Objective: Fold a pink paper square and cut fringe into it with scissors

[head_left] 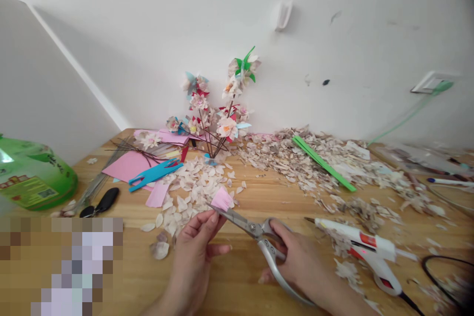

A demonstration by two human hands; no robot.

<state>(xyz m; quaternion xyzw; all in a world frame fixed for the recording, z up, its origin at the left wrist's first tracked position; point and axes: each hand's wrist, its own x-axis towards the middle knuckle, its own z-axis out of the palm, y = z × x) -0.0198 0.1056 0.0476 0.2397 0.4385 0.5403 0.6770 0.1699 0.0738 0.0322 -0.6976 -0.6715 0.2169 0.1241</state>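
Note:
Between the fingertips of my left hand is a small piece of pink paper, its upper edge pointing away from me. My right hand grips a pair of silver scissors by the handles. The blades reach left across the lower part of the paper, close to my left fingertips; whether they have cut into it I cannot tell. Loose pale petals lie on the wooden table just beyond my left hand. Behind them stands a bunch of handmade flowers on brown stems.
A white glue gun lies on the right with its cord. Dried petal scraps and a green strip cover the back right. On the left are a green bottle, black keys, pink paper sheets and blue strips.

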